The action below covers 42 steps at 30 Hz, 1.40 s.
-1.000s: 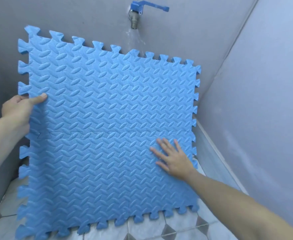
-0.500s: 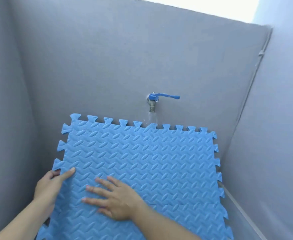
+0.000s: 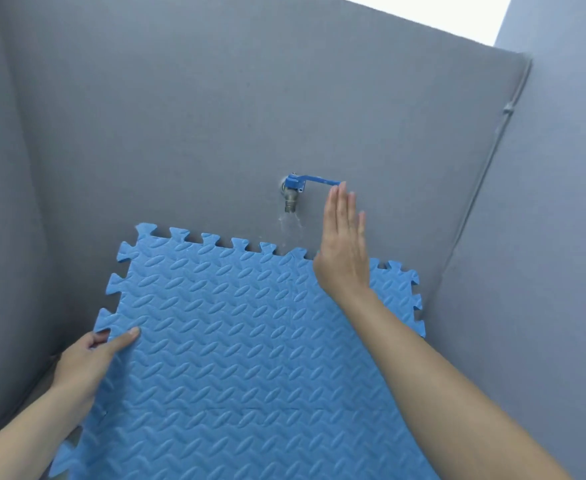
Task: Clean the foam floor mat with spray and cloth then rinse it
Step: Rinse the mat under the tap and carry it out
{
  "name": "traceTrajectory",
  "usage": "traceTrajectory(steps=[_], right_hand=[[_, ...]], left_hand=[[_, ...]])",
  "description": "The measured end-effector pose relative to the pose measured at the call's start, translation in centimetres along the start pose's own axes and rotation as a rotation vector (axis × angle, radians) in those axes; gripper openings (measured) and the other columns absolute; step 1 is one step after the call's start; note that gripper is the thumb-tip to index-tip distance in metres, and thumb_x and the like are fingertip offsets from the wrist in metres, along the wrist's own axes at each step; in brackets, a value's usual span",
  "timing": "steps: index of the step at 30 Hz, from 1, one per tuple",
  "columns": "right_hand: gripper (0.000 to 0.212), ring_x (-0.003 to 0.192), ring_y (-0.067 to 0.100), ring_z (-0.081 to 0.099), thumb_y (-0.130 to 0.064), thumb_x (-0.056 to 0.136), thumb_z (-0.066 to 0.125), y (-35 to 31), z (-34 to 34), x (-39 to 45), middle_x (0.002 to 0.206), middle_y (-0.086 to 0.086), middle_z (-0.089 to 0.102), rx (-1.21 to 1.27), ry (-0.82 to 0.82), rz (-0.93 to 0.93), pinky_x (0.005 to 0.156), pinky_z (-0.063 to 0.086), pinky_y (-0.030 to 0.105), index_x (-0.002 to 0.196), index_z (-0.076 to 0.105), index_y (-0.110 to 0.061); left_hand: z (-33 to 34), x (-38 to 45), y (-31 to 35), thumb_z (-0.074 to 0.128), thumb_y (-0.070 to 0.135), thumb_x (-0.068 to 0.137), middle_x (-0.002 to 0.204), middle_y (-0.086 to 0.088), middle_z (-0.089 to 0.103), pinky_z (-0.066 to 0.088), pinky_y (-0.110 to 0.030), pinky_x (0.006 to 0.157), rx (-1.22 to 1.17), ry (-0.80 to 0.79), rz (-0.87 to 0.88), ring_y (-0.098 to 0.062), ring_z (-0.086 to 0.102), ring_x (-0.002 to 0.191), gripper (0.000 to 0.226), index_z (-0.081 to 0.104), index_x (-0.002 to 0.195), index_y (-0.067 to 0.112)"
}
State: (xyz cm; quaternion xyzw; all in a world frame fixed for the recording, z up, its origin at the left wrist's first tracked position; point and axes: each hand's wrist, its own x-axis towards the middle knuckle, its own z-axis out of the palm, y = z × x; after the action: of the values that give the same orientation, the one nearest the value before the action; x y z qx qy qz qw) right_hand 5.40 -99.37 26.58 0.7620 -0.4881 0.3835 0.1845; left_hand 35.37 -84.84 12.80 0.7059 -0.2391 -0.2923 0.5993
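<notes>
A blue foam floor mat [image 3: 236, 358] with jigsaw edges leans upright against the grey wall, under a brass tap [image 3: 291, 199] with a blue lever handle [image 3: 319, 181]. Water runs from the tap onto the mat's top edge. My left hand [image 3: 90, 362] grips the mat's left edge, thumb on its front. My right hand [image 3: 345, 244] is raised flat with straight fingers, fingertips just below the right end of the lever. It holds nothing. No spray bottle or cloth is in view.
Grey walls [image 3: 180, 116] close in at the back, left and right. A thin pipe [image 3: 485, 188] runs down the corner at the right. Bright sky shows above the back wall.
My right hand left the mat's face and rose to the tap lever. The view tilted up further, and the left hand kept its hold on the mat's edge.
</notes>
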Motion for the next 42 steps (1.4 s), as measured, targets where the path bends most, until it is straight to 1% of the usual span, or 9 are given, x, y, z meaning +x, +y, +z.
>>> traceTrajectory(steps=[8, 14, 18, 26, 29, 33, 35, 38, 42], right_hand=[[0.099, 0.151, 0.026, -0.008, 0.0, 0.079, 0.054, 0.7, -0.5, 2.7, 0.163, 0.009, -0.015, -0.261, -0.208, -0.064, 0.122, 0.004, 0.046, 0.154, -0.011, -0.005], [0.097, 0.152, 0.026, -0.006, 0.004, 0.076, 0.045, 2.7, -1.8, 1.2, 0.164, 0.0, -0.011, 0.163, -0.292, 0.053, 0.122, 0.007, 0.049, 0.157, -0.003, -0.021], [0.073, 0.147, 0.026, 0.023, -0.02, 0.086, 0.056, 8.8, 0.0, -11.2, 0.159, 0.009, 0.025, 0.359, -0.104, 0.499, 0.117, 0.024, 0.037, 0.152, 0.025, -0.012], [0.059, 0.084, 0.014, 0.073, -0.042, 0.067, 0.088, 16.8, 0.0, -22.3, 0.109, -0.001, 0.073, 0.745, -0.637, 1.203, 0.056, 0.059, 0.028, 0.116, 0.063, -0.023], [0.091, 0.089, 0.023, 0.074, -0.049, 0.042, 0.096, 17.8, 0.8, -22.5, 0.11, -0.002, 0.072, 0.786, -0.583, 1.231, 0.07, 0.059, 0.054, 0.121, 0.056, -0.027], [0.086, 0.09, 0.023, 0.073, -0.042, 0.05, 0.096, 16.3, 0.0, -23.1, 0.112, 0.003, 0.071, 0.847, -0.462, 1.216, 0.077, 0.06, 0.05, 0.121, 0.053, -0.019], [0.07, 0.091, 0.021, 0.071, -0.031, 0.066, 0.09, 15.6, -0.3, -23.3, 0.108, -0.001, 0.068, 0.868, -0.43, 1.223, 0.074, 0.059, 0.044, 0.121, 0.048, -0.02], [0.07, 0.096, 0.021, 0.07, -0.031, 0.069, 0.088, 15.2, 0.3, -23.7, 0.113, 0.0, 0.067, 0.883, -0.449, 1.253, 0.082, 0.058, 0.048, 0.125, 0.045, -0.022], [0.092, 0.117, 0.021, 0.061, -0.055, 0.061, 0.082, 13.6, 0.9, -24.0, 0.136, -0.002, 0.057, 0.71, -0.389, 1.104, 0.102, 0.048, 0.047, 0.139, 0.036, -0.038]], left_hand=[[-0.2, -0.8, 0.1, 0.077, 0.036, 0.076, 0.111, 0.004, 0.05, 0.037, -0.032, 0.087, -0.048, 0.025, 0.009, -0.016, 0.046, 0.1, 0.061, 0.055, 0.126, 0.008], [-1.1, -0.5, -0.3, 0.082, 0.051, 0.06, 0.115, 0.001, 0.065, 0.048, -0.042, 0.097, 0.002, -0.002, -0.01, -0.021, 0.062, 0.105, 0.062, 0.065, 0.107, 0.014], [-1.6, -0.1, -0.3, 0.084, 0.053, 0.056, 0.108, 0.005, 0.068, 0.048, -0.035, 0.091, -0.022, -0.055, -0.031, -0.017, 0.064, 0.099, 0.057, 0.065, 0.098, 0.02], [-4.1, 1.0, -1.7, 0.087, 0.031, 0.061, 0.114, -0.003, 0.067, 0.055, -0.043, 0.073, 0.188, -0.371, -0.054, -0.026, 0.067, 0.09, 0.059, 0.055, 0.11, 0.025], [-5.1, 0.1, -2.3, 0.083, 0.019, 0.067, 0.108, 0.006, 0.066, 0.056, -0.046, 0.066, 0.343, -0.516, -0.153, -0.024, 0.066, 0.091, 0.065, 0.047, 0.119, 0.035], [-5.9, -0.9, -2.8, 0.079, 0.004, 0.071, 0.099, -0.001, 0.071, 0.058, -0.04, 0.059, 0.381, -0.457, -0.158, -0.023, 0.07, 0.076, 0.05, 0.053, 0.112, 0.015], [-6.4, -1.3, -3.0, 0.08, 0.014, 0.07, 0.086, 0.0, 0.075, 0.056, -0.024, 0.052, 0.383, -0.362, -0.146, -0.012, 0.07, 0.061, 0.03, 0.064, 0.092, 0.004], [-6.8, -1.8, -3.9, 0.082, 0.058, 0.048, 0.091, -0.002, 0.068, 0.05, -0.031, 0.074, 0.446, -0.147, -0.133, -0.02, 0.062, 0.081, 0.067, 0.066, 0.085, 0.004], [-5.2, -3.6, -6.1, 0.06, 0.06, 0.08, 0.109, -0.017, 0.057, 0.041, -0.04, 0.084, 0.512, -0.072, -0.057, -0.034, 0.055, 0.099, 0.065, 0.048, 0.116, 0.007]])
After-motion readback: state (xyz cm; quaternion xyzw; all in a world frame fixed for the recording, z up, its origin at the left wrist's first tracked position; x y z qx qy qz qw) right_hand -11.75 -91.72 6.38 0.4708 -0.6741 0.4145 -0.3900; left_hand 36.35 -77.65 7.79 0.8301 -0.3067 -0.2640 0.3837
